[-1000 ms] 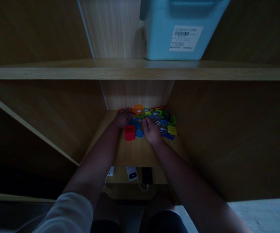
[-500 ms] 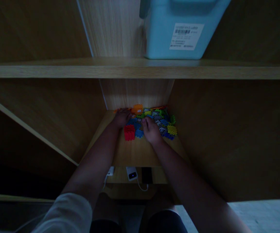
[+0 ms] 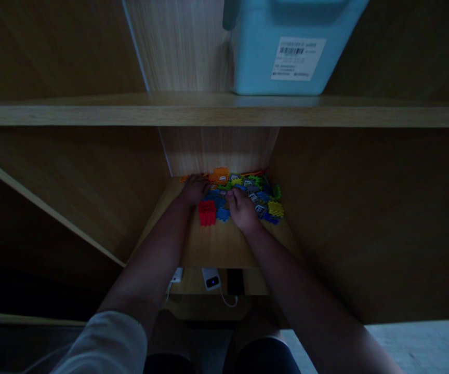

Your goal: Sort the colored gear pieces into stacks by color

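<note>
Colourful notched plastic tiles (image 3: 252, 197) lie in a loose heap at the back of the lower shelf (image 3: 216, 249). My left hand (image 3: 195, 189) rests at the heap's left side, fingers stretched over orange and blue pieces. Just in front of it stands a stack of red tiles (image 3: 207, 213), with a blue tile (image 3: 223, 214) beside it. My right hand (image 3: 242, 206) is closed at the middle of the heap, thumb up against the fingers; what it grips, if anything, is hidden. Toward the right lie yellow tiles (image 3: 276, 209), and at the back an orange one (image 3: 221, 175).
Overhead, an upper shelf board (image 3: 193, 115) carries a light blue bin (image 3: 255, 57). Wooden side panels (image 3: 365, 218) enclose the space on both sides. Below, a white power bank (image 3: 211, 279) with a cable and a black flat object (image 3: 235, 282) lie on another board.
My left hand has shifted very slightly left. My right hand keeps its place, and the tiles look the same.
</note>
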`<state>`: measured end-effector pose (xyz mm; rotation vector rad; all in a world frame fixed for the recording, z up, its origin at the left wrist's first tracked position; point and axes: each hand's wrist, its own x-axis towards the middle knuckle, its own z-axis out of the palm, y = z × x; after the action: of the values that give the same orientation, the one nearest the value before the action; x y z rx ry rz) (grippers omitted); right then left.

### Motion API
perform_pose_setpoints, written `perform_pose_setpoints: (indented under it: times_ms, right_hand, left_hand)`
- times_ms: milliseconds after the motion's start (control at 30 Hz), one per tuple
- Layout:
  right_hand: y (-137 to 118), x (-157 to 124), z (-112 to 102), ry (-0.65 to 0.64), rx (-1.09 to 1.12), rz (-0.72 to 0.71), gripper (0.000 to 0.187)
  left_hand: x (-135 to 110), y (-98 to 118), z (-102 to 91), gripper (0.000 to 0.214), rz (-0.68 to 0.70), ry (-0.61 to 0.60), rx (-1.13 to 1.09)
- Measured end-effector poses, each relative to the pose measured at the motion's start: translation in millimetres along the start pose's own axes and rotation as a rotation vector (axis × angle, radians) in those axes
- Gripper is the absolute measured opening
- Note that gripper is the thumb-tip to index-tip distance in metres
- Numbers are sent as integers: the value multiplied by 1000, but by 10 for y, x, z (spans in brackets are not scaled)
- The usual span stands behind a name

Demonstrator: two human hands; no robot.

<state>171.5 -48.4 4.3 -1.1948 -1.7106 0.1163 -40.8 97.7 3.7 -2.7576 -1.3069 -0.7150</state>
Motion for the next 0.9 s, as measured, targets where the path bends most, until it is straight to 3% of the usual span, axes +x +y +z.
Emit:
perform_pose_setpoints:
  times_ms: [333, 467, 633, 900]
  right_hand:
    - [-4, -4, -8, -6, 6, 7, 44]
    - [17, -8, 9, 0, -14, 7, 47]
    - [36, -7, 17, -1, -8, 4, 48]
    - [45, -12, 22, 2, -4, 4, 45]
  left_hand:
    - [-13, 28, -41, 36, 22, 82, -7]
    - [-15, 62, -151, 30, 42, 200, -149]
    - [-96, 75, -251, 21, -57, 395, -357]
    - [-139, 110, -255, 15, -156, 452, -555]
